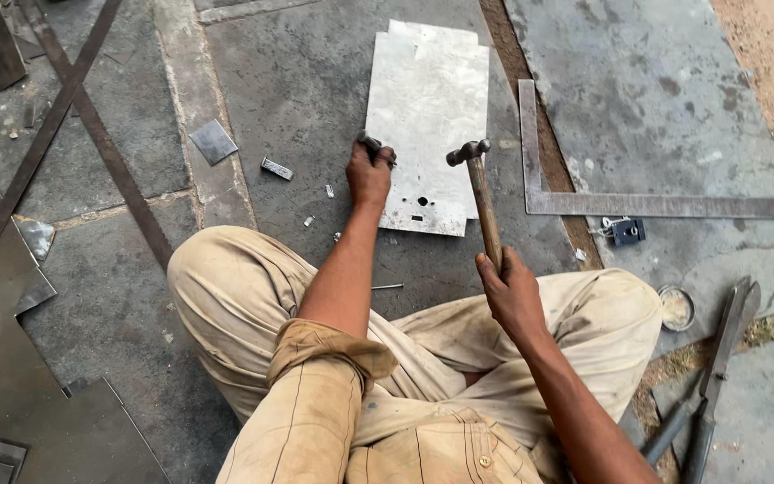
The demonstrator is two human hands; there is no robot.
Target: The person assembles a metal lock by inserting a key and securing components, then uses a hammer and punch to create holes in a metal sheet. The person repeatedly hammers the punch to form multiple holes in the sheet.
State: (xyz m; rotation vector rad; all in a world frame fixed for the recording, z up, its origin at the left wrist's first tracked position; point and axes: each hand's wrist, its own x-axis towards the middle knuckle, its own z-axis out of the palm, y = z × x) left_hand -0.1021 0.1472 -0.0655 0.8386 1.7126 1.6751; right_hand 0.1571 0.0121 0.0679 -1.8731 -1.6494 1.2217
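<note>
Your left hand is closed around a short metal punch, holding it upright at the left edge of the metal sheet, which lies flat on the stone floor just ahead of your crossed legs. Your right hand is wrapped tight around the lower end of the hammer handle, with the head raised above the sheet's lower right part, near 2 small holes by the near edge.

The sheet looks thin and stiff, light enough to skid or ring under a blow, and its cut edges are likely sharp, so steady it with a flat palm away from the rim rather than by the edge. The punch is small, hard and probably slick; grip it low on the shank with your fingers clear of the top. The hammer is head-heavy, so your grip far down the handle suits it.

A steel square lies just right of the sheet, and shears rest by your right knee.
</note>
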